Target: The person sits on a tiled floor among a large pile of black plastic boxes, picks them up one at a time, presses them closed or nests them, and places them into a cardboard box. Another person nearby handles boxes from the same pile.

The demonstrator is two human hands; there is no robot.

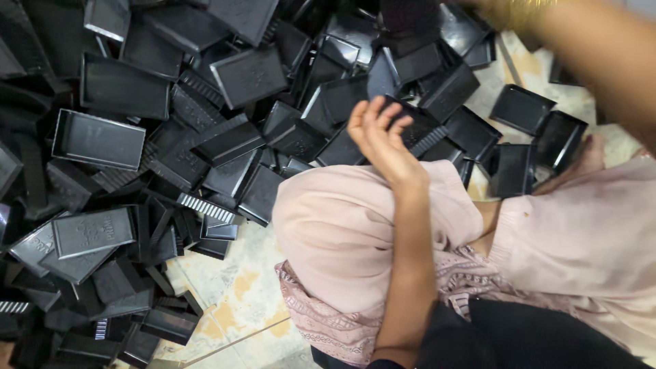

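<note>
We reach our left hand [379, 137] over our bent knee [342, 219], fingers loosely spread and touching a black rectangular plastic tray with a ribbed edge [420, 130] at the near rim of the heap [171, 137] on the tiled floor [239, 287]; best to curl round its edge. Our right arm [601, 48] blurs across the top right corner, its grip unseen

A large heap of black plastic trays [143, 157] is spread over the left and top of the view, lying at all angles, some open side up, some flipped. Ribbed black pieces [205, 206] are mixed among them. A few trays [521, 108] are seen apart at upper right. Pale tiled floor [236, 290] with yellowish marks is exposed at bottom centre. Pink cloth [335, 232] with a patterned hem [328, 328] is seen over bent knees.
</note>
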